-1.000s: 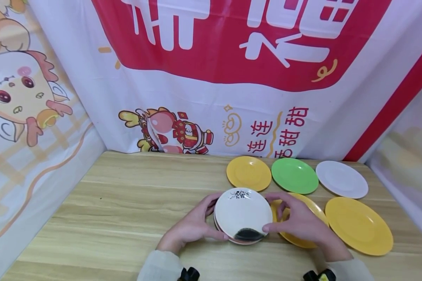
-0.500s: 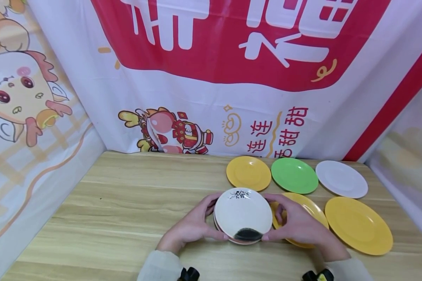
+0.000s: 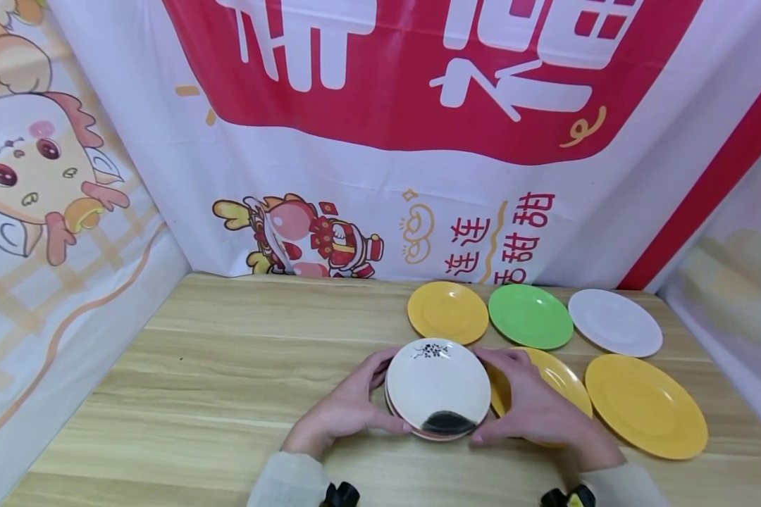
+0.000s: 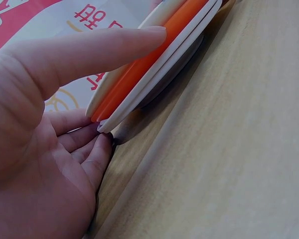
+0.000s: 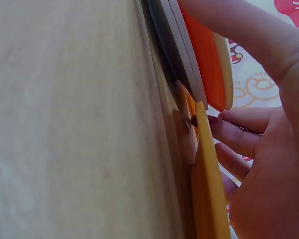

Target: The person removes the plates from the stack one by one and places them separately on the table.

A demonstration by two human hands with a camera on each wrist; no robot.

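Note:
A stack of small plates [image 3: 439, 387] sits on the wooden table, topped by a white one with a black floral print and a dark patch at its near edge. In the left wrist view orange rims [image 4: 154, 57] show between the cream top plate and white plates below. My left hand [image 3: 351, 401] holds the stack's left side, thumb at the near rim and fingers round the far side. On the right side my right hand [image 3: 533, 401] holds it likewise, its thumb [image 5: 239, 25] along the orange rims. Beneath that hand lies a yellow plate [image 3: 561, 377], partly hidden.
Behind the stack lie a yellow plate [image 3: 448, 312], a green plate [image 3: 530, 316] and a white plate [image 3: 615, 322] in a row. A further yellow plate [image 3: 647, 406] lies at the right. A printed cloth [image 3: 355, 162] hangs along the table's back edge.
My right thumb has slid down along the near rim, and that hand's fingers have shifted from a more bent pose. The left hand and the stack have stayed in place.

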